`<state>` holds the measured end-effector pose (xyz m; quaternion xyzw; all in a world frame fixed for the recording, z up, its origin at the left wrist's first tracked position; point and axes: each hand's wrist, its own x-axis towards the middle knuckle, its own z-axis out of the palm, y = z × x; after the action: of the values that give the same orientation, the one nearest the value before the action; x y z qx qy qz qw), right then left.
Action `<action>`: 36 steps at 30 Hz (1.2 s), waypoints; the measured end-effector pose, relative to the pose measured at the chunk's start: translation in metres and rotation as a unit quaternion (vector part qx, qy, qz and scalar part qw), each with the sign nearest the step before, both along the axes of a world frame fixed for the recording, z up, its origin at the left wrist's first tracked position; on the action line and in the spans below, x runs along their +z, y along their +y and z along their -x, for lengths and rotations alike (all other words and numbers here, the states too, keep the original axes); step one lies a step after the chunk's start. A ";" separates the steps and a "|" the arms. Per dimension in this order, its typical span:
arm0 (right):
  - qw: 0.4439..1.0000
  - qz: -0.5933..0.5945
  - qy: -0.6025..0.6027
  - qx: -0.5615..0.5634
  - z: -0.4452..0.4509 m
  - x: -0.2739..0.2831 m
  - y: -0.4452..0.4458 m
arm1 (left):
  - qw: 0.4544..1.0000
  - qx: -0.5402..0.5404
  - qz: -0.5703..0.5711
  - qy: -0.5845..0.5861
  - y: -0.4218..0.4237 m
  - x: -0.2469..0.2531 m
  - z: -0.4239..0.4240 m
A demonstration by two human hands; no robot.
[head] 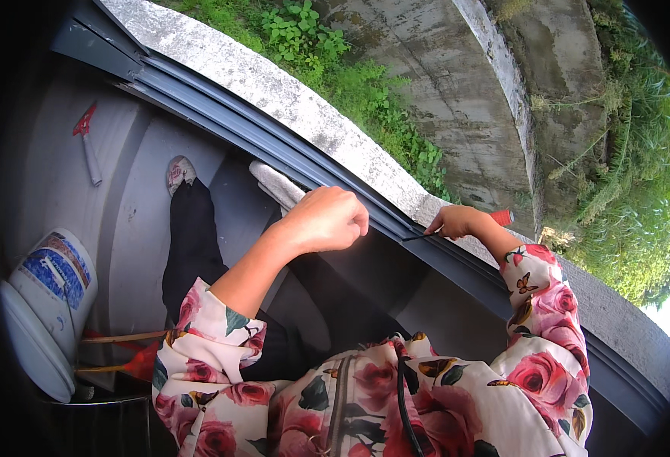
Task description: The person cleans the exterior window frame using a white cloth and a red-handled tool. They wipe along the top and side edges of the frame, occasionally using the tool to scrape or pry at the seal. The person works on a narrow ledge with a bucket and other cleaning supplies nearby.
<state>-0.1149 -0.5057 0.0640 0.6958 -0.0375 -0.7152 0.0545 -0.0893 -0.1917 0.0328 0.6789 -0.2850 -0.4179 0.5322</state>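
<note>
My right hand point(452, 221) grips a slim hand tool. Its red cylindrical end point(502, 217) sticks out behind the hand, and its thin dark tip point(418, 236) rests at the grey metal window track point(289, 154). Curled into a fist, my left hand point(332, 220) is at the inner side of the track, with no object visible in it. The inside of that fist is hidden. Just beyond it, partly covered, lies a whitish soft-looking thing point(275, 180); whether cloth or shoe I cannot tell.
A rough concrete ledge point(289, 85) runs outside the track, with plants and a concrete wall point(426, 85) below. On the left are a red-headed scraper point(88, 143) with a grey handle, a white labelled bucket point(63, 280) and red-and-yellow tools point(140, 360). My shoe point(181, 173) is on the grey floor.
</note>
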 end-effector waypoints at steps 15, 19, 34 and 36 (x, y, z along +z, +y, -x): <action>0.548 0.029 -0.174 -0.818 0.156 -0.015 0.071 | 0.994 -0.019 0.005 0.108 -0.016 -0.008 0.010; 0.243 -0.016 -0.200 -0.949 0.164 -0.041 0.111 | 0.989 -0.107 -0.091 0.039 -0.031 -0.006 0.022; -0.154 -0.027 -0.122 -0.980 0.153 -0.095 0.108 | 0.956 -0.241 -0.167 -0.020 -0.066 -0.009 0.047; -0.180 -0.031 -0.123 -0.976 0.150 -0.099 0.106 | 0.960 -0.230 -0.149 -0.059 -0.066 -0.008 0.047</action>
<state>-0.2646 -0.3995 -0.0350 0.0724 0.6567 -0.1596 0.7335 -0.1366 -0.2573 0.0249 0.6898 -0.3989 -0.5265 0.2966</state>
